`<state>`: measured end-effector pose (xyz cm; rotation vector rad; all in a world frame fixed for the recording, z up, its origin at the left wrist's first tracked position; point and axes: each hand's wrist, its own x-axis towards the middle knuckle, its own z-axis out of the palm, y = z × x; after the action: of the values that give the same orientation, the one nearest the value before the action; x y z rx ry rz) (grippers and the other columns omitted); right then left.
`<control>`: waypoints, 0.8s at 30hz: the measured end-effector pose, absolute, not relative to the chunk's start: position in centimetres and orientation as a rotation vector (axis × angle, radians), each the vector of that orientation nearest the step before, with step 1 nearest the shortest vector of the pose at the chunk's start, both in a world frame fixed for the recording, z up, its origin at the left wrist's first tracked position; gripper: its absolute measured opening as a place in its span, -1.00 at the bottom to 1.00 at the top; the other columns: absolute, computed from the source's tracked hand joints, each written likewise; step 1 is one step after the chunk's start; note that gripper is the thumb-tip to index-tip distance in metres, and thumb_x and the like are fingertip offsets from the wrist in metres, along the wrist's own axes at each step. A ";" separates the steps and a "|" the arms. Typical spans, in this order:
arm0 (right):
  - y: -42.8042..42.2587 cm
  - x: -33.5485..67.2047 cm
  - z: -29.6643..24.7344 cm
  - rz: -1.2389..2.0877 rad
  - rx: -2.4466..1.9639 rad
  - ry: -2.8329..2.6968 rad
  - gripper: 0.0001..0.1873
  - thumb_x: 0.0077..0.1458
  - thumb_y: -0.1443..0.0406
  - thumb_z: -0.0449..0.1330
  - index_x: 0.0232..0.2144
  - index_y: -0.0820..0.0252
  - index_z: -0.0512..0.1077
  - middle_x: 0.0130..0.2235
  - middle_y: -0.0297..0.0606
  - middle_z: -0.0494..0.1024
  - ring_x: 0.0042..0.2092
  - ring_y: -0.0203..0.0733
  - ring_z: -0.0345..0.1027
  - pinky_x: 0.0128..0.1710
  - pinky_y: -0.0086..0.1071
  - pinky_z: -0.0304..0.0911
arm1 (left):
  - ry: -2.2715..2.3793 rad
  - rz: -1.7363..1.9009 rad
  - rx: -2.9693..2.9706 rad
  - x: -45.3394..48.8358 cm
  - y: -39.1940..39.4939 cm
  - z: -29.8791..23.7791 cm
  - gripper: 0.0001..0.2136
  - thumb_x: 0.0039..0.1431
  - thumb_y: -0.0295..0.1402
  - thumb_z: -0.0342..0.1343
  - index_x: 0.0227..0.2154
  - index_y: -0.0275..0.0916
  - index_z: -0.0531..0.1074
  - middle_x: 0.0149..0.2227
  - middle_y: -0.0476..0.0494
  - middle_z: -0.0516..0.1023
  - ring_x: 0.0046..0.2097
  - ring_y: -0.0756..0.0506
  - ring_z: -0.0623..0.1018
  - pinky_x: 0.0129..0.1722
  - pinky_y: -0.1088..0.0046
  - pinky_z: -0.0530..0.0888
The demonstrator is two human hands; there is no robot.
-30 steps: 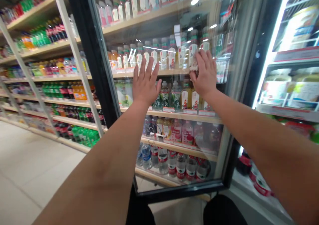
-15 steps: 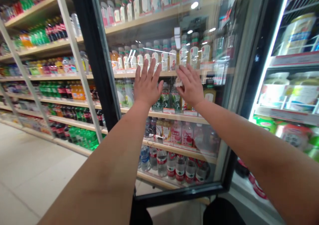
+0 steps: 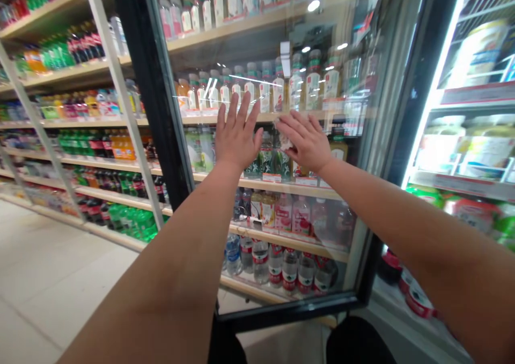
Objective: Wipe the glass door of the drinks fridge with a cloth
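My left hand (image 3: 237,141) lies flat with fingers spread against the glass door (image 3: 292,313), which has a black frame and is swung out from a lit cooler. To its right, my right hand (image 3: 309,143) presses a small crumpled whitish cloth or tissue (image 3: 284,140) to the pane. The cloth shows under the fingers and thumb on the left side of that hand; the rest is covered. Rows of bottles show through the glass, among them juice bottles (image 3: 313,82) with white labels, on shelves behind the door.
Open cooler shelves (image 3: 466,184) with jars and packs stand at the right. Long drink shelves (image 3: 110,192) run along the left, with white uprights (image 3: 120,95). A pale tiled floor (image 3: 36,283) lies below. My knees (image 3: 358,345) show under the door.
My right hand has slid slightly left across the glass with the cloth, its fingers now tilted more to the left. My left hand stays in nearly the same place.
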<state>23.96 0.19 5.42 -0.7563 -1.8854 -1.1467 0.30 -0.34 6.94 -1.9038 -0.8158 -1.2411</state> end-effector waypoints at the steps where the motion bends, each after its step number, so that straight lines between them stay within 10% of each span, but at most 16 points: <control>1: 0.2 24.1 5.7 -1.134 -0.779 -1.837 -0.30 0.18 0.26 0.10 0.37 0.10 0.24 0.41 -0.21 0.24 0.47 0.06 -0.02 0.47 0.14 -0.15 | -0.829 -1.238 -1.909 0.3 -0.4 6.9 -0.41 0.42 -0.14 -0.06 0.45 -0.10 0.08 0.50 -0.10 -0.03 0.53 -0.24 -0.14 0.51 -0.10 -0.20; 13: 0.6 26.8 5.8 -1.129 -0.776 -1.886 -0.30 0.25 0.16 0.02 0.42 0.03 0.18 0.45 -0.43 0.16 0.49 0.11 -0.08 0.50 0.14 -0.25 | -0.945 -1.208 -1.943 0.6 -0.6 7.1 -0.37 0.36 -0.22 -0.03 0.46 -0.15 0.08 0.52 -0.05 -0.14 0.53 -0.22 -0.22 0.53 -0.04 -0.28; 17: 1.0 27.7 6.8 -1.033 -0.898 -1.626 -0.25 0.25 0.19 0.03 0.44 0.18 0.11 0.47 -0.20 0.10 0.49 0.23 -0.13 0.45 0.32 -0.22 | -0.912 -1.271 -2.010 0.6 -0.6 7.1 -0.38 0.36 -0.20 -0.04 0.46 -0.03 0.06 0.52 0.13 -0.19 0.53 -0.20 -0.27 0.53 0.00 -0.37; 24: -0.4 27.2 4.5 -1.185 -0.876 -2.020 -0.25 0.20 0.27 0.10 0.43 0.04 0.14 0.46 -0.32 0.14 0.50 0.00 -0.11 0.51 0.06 -0.19 | -0.846 -1.296 -2.007 0.3 0.0 6.9 -0.39 0.39 -0.11 -0.08 0.46 0.09 0.03 0.50 0.33 -0.22 0.52 -0.09 -0.30 0.54 0.13 -0.41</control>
<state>27.18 -0.35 4.50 -0.8764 -2.0202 -1.1849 0.26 0.02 6.87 -2.0065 -0.8458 -1.2955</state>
